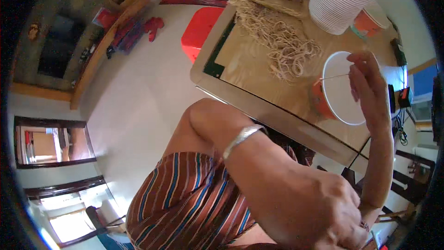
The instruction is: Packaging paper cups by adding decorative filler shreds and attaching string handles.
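The bucket (341, 96) looks light and crushable, best held by its rim (352, 124); I cannot tell whether right hand (368, 81) or left hand (335, 210) grips anything.

Left elbow (203, 111) bent out wide, left forearm (273, 166) slanting across body, down to right. Left hand (340, 213) low and close, back uppermost, fingers curled under, tips hidden. Right forearm (379, 166) near upright; right hand (370, 81) up high, fingers loosely bent, pointing up and left.
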Demonstrator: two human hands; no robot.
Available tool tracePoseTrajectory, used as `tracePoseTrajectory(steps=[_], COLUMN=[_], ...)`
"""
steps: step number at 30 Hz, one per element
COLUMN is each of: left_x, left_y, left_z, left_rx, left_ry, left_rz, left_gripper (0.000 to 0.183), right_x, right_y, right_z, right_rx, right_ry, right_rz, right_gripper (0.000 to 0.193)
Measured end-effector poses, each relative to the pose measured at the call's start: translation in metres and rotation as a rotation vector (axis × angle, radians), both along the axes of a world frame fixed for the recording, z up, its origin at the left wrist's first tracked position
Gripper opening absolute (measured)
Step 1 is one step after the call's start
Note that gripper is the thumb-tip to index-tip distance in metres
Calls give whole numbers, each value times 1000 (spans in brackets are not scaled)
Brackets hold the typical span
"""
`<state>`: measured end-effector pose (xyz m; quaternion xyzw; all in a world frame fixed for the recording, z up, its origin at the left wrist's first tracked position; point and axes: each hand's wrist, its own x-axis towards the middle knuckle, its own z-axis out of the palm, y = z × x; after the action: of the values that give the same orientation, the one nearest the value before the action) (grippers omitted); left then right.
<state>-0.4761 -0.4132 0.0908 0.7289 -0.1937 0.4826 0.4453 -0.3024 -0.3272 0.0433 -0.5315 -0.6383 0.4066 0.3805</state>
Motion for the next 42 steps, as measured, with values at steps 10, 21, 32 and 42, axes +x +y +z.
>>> tracePoseTrajectory(steps=[10,21,32,42], left_x=[25,44,63,41], left_y=[124,166,72,111], left_z=[-53,-100,-101,-78], left_rx=[263,847,668,-93], left_ry=[574,648,698,442], left_rz=[894,924,945,994], left_gripper=[38,24,24,27], right_x=[80,95,76,86], right_y=[4,4,4,3], right_z=[-9,-10,-1,3], right_rx=[369,634,418,-79], right_ry=[-312,-569,-491,140], right_rz=[169,92,93,129], right_gripper=[35,20,14,18])
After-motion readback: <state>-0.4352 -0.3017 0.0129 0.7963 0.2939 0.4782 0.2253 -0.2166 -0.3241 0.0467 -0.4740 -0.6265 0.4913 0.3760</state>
